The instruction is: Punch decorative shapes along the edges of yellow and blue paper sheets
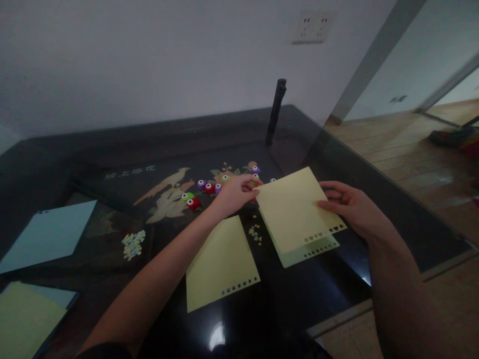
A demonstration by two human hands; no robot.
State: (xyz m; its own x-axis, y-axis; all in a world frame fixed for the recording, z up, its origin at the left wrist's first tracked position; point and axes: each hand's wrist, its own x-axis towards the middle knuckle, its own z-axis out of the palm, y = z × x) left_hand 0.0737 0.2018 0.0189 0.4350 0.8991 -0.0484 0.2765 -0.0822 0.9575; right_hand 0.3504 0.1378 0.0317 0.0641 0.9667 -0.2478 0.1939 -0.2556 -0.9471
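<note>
Head view. Yellow sheet (290, 207) in both hands, over the right half of the bench (275, 311), nearer the near edge than the far. Its row of cut-outs runs along the side facing the near edge. A pale green sheet (291, 260) shows beneath, its own cut row poking out; cannot tell whether it touches the upper one.

Handling, my judgement: keep light, even tension between both hands, fingers off the punched strip, which looks the likeliest place to tear. Square the edges before letting go; lower it level, clear of the paper bits (255, 233) just to its left.

Grip: left hand (239, 189) narrow, pinching the far-left corner between thumb and fingers. Right hand (346, 203) closed on the right side, thumb on top, fingers mostly behind the paper.

Nearby: second yellow sheet (223, 264) flat toward the near edge; coloured punches (193, 203), by their look, strewn mid-bench beyond it.
</note>
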